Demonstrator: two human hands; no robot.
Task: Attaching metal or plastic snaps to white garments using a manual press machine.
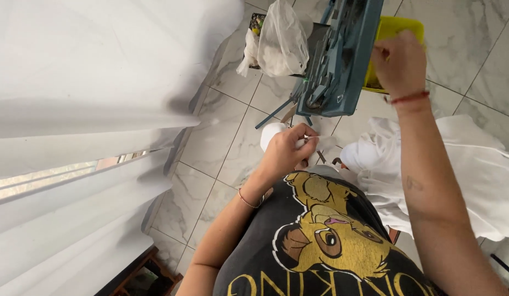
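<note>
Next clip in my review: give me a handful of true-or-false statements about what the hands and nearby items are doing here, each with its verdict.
1. The left hand pinches a small white piece. True.
2. The right hand rests flat on the floor. False: it is raised, fingers closed, in front of the yellow plastic tub.
3. The blue-grey metal toolbox stands on grey marbled floor tiles. True.
4. The clear plastic bag lies to the right of the toolbox. False: it sits to its left.
5. White curtain fabric hangs on the left. True.
</note>
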